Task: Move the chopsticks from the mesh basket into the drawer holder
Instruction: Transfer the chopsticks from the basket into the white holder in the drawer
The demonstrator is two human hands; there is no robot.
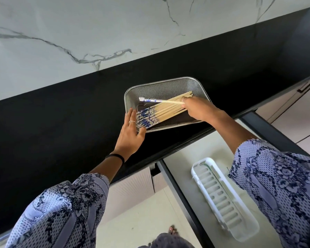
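Your left hand [131, 130] rests flat and open against the near corner of the mesh basket [161, 86] on the black desk [61, 122], while your right hand [197, 109] pinches one chopstick [161, 101] lifted above the chopsticks [161, 113] lying inside, the white holder [224, 199] sitting empty in the open drawer [195, 151].

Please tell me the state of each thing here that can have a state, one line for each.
Drawer: open.
White holder: empty.
Mesh basket: holds chopsticks.
Chopsticks: bundled, one lifted.
Right hand: gripping the plain ends.
Left hand: open, against the basket.
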